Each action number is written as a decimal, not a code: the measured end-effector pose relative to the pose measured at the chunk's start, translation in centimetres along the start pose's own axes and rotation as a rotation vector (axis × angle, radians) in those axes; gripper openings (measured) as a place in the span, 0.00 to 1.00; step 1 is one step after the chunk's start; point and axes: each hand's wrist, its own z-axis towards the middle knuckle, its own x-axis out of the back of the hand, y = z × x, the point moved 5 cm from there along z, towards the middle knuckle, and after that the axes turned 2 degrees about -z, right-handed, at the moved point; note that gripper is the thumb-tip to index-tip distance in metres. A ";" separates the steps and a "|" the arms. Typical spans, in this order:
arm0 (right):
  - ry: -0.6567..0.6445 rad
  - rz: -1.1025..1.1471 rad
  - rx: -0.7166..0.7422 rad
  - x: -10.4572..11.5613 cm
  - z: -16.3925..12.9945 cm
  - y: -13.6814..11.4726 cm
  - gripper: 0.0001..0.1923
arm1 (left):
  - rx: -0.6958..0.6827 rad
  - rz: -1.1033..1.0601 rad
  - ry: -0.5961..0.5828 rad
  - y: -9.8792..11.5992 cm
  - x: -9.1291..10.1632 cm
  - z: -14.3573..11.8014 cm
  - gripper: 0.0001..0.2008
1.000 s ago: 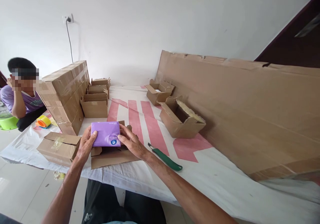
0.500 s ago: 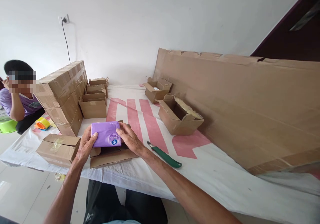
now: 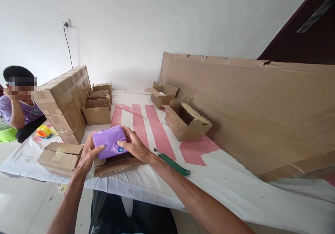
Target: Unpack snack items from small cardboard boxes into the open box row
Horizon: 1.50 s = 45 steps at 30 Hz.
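Purple packet [image 3: 109,141] held tilted just above the open carton [image 3: 115,162], both hands steadying it by its ends, seemingly to line it up with the opening. Left hand [image 3: 87,155] curled closed on the packet's left edge; right hand [image 3: 134,145] clasps its right side, fingers half-bent. Green knife [image 3: 172,163] lies right of the carton.

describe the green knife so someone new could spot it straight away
On the white-and-pink covered table, look just right of the person's right hand, which with the left hand holds a purple packet. The knife lies flat there, the only slim green-handled thing among brown cartons.
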 end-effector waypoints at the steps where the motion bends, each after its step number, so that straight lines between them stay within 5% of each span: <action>1: -0.014 -0.004 0.004 0.1 0.3 -0.4 0.37 | 0.003 0.031 -0.003 0.2 0.3 0.1 0.41; 7: -0.047 -0.072 0.026 0.8 2.4 -2.7 0.39 | 0.027 0.186 -0.161 1.1 -0.2 1.1 0.37; 12: -0.013 0.080 -0.034 0.1 2.1 -1.4 0.51 | 0.007 -0.166 0.009 -0.6 -1.4 0.9 0.41; 19: -0.202 0.069 -0.133 -0.1 0.8 0.1 0.33 | -0.006 -0.158 0.098 -1.1 0.0 0.7 0.40; 27: 0.151 0.148 -0.183 1.4 1.3 1.9 0.31 | 0.037 -0.099 0.020 -1.8 0.6 0.7 0.30; 34: 0.018 0.153 -0.147 -0.2 0.4 1.8 0.37 | -0.028 -0.118 0.063 -2.1 0.4 0.4 0.29; 45: 0.093 0.014 -0.040 0.7 3.6 2.0 0.42 | -0.122 0.060 -0.105 -0.3 0.9 1.7 0.32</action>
